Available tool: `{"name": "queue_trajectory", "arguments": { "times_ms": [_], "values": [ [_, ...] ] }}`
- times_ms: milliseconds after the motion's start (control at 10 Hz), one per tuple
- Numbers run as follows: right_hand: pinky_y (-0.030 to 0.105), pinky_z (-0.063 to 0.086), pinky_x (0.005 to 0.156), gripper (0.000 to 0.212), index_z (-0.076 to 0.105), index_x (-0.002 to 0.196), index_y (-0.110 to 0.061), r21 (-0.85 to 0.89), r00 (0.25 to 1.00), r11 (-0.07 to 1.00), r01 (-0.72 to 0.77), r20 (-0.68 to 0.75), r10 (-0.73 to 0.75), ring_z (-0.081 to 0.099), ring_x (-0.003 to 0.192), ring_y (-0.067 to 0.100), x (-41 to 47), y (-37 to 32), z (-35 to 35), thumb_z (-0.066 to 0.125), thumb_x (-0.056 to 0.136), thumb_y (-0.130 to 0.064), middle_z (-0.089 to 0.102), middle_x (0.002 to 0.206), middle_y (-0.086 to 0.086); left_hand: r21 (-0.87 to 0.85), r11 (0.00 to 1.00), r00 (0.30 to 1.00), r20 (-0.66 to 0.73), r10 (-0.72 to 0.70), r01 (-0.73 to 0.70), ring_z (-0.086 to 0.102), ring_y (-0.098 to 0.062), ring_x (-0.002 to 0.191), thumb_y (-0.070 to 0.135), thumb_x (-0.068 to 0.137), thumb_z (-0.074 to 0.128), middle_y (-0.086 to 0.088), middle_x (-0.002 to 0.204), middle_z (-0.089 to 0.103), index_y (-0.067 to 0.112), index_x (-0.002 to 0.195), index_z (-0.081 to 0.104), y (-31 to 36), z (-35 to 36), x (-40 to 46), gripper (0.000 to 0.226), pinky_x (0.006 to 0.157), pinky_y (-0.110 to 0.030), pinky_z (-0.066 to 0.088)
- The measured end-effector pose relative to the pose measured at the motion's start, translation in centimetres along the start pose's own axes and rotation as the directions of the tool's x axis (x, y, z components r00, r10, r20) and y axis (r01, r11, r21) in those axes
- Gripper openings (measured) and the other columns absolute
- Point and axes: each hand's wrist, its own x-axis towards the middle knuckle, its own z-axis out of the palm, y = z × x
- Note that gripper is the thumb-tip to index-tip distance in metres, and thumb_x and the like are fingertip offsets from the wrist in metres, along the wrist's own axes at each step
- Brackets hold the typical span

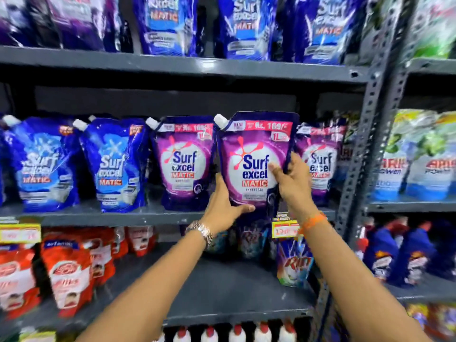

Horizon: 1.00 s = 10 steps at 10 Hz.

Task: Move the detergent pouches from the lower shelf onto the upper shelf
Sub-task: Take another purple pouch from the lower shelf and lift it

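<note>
With both hands' fingers (281,169) clamping the purple pouch (254,164), I should seat it upright beside its left neighbour (185,164).

Red soap packs (70,275), Rin pouch (294,264), Ariel bags (417,156), white-capped bottles (237,333)

Both forearms bare; silver metal watch (201,231) on left wrist, orange thread band (313,221) on right wrist

Bright even store light; glare on glossy pouches (170,25); edges blurred, wide-angle bending; centre sharper.
</note>
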Motion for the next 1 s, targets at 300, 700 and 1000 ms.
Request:
{"name": "queue_trajectory", "arguments": {
  "times_ms": [300,700,1000],
  "values": [
    [0.048,0.062,0.089,0.02,0.058,0.115,-0.008,-0.029,0.997,0.998,-0.06,0.035,0.061,0.072,0.105,0.028,5.5,3.0,0.7,0.064,0.096,-0.005,0.072,0.117,0.016,-0.031,0.985,0.984,0.072,-0.165,0.167,0.035,-0.02,0.147,0.015,0.077,0.085,-0.003,0.161,0.034,0.01,0.156,-0.022,-1.5,1.8,6.1,0.133,0.122,-0.039,0.031],
    [0.013,0.057,0.059,0.02,0.057,0.115,-0.013,-0.035,0.997,0.997,-0.068,0.028,0.069,0.07,0.086,0.005,6.8,4.4,1.0,0.064,0.096,-0.009,0.071,0.101,-0.001,-0.01,0.986,0.98,0.111,-0.163,0.165,0.042,-0.007,0.127,0.015,0.075,0.086,0.013,0.13,0.044,0.019,0.155,0.0,-3.0,1.8,8.0,0.118,0.105,-0.026,0.034],
    [0.018,0.05,0.079,0.049,0.051,0.134,-0.038,0.106,0.988,0.988,-0.117,-0.086,0.126,0.068,0.107,0.009,2.7,0.5,-3.2,0.068,0.089,-0.047,0.068,0.121,-0.014,0.05,0.994,0.995,0.027,-0.099,0.098,0.037,-0.024,0.146,0.034,0.075,0.086,-0.007,0.16,0.036,0.029,0.157,0.002,-0.4,-0.3,2.0,0.117,0.112,-0.03,0.031]
  ]
}}
